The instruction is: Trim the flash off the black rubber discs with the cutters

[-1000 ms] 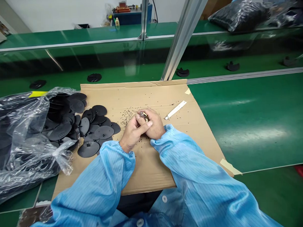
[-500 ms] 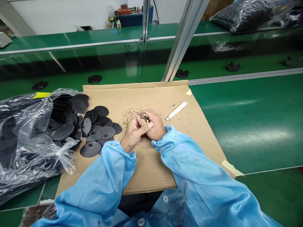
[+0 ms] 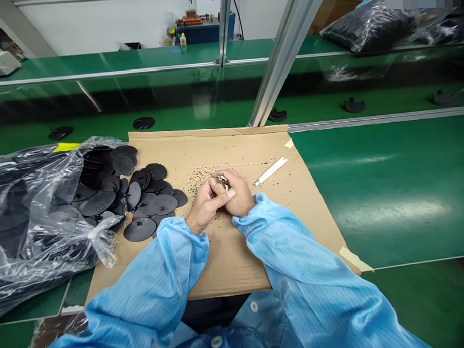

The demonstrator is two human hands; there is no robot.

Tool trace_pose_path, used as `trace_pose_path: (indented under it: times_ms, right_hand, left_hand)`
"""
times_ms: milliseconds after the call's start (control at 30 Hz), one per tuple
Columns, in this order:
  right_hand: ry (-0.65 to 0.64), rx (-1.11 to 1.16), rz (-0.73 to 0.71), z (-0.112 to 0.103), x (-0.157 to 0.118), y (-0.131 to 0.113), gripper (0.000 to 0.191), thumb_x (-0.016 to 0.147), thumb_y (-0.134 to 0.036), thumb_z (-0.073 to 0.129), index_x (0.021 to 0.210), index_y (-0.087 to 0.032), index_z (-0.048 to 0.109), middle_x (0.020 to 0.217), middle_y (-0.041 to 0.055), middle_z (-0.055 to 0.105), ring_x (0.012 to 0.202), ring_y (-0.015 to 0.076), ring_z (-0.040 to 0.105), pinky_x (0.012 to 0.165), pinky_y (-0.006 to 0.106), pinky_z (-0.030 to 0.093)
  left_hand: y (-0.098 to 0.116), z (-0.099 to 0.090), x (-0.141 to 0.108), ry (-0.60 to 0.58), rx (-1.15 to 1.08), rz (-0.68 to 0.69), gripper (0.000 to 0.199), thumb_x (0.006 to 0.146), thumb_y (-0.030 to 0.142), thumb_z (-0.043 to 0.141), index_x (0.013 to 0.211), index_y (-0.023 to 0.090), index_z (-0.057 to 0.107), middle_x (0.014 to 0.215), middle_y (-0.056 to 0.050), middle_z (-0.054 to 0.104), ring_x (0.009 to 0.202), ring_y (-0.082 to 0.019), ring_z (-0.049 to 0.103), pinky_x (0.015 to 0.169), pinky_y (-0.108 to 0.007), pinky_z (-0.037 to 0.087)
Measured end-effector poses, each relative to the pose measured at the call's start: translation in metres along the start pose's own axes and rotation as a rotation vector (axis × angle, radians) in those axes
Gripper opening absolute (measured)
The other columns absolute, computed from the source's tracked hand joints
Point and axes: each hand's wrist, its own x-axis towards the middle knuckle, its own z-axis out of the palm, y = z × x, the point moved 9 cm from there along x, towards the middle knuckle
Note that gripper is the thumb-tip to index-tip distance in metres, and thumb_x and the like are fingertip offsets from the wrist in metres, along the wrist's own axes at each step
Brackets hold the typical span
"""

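My left hand (image 3: 205, 205) and my right hand (image 3: 238, 194) are closed together over the cardboard sheet (image 3: 235, 265), thumbs and fingers meeting. Between them shows a small shiny metal tool (image 3: 222, 181) with a dark and yellowish part, mostly covered by my right hand's fingers. What my left fingers pinch is hidden. Tiny black bits (image 3: 197, 180) are strewn on the cardboard around and beyond the hands. To the left lies a loose pile of black discs (image 3: 162, 204), some with a small stub at the centre.
A clear plastic bag (image 3: 47, 241) of black discs lies at the left. Right of my hands is a slim white cutter-like strip (image 3: 270, 171). Masking tape (image 3: 355, 259) holds the cardboard's right corner. Behind it rises a metal post (image 3: 284, 55); black parts (image 3: 144, 123) rest on the green belt.
The hands stay together in nearly the same place and pose. The whole view has shifted very slightly downward.
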Motion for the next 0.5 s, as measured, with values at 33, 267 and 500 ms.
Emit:
trace_pose_path:
  times_ms: [33,267,500]
  right_hand:
    - [0.003,0.003,0.002,0.000,0.000,0.000,0.016,0.085,-0.033,0.057,0.089,-0.021,0.067,0.089,0.0058,0.067,0.085,0.0205,0.061,0.079,0.036,0.048]
    - [0.057,0.044,0.023,-0.005,-0.001,0.000,0.015,0.084,-0.032,0.058,0.085,-0.020,0.067,0.085,0.0053,0.067,0.081,0.0196,0.061,0.075,0.034,0.049]
    - [0.196,0.109,0.088,-0.017,-0.002,0.006,0.018,0.082,-0.037,0.060,0.080,-0.020,0.066,0.078,0.0036,0.066,0.074,0.0180,0.061,0.068,0.031,0.050]
  left_hand:
    - [0.000,0.000,0.000,-0.001,-0.001,0.004,0.035,0.068,0.032,0.077,0.091,0.017,0.054,0.087,-0.001,0.058,0.088,-0.017,0.057,0.080,-0.029,0.046]
    - [0.002,0.001,-0.001,-0.014,0.003,0.009,0.037,0.071,0.030,0.077,0.100,0.017,0.057,0.095,-0.003,0.060,0.095,-0.017,0.059,0.085,-0.029,0.047]
    - [-0.003,-0.005,0.001,0.040,-0.023,0.010,0.043,0.073,0.039,0.075,0.106,0.016,0.058,0.103,-0.008,0.065,0.099,-0.019,0.062,0.088,-0.030,0.048]
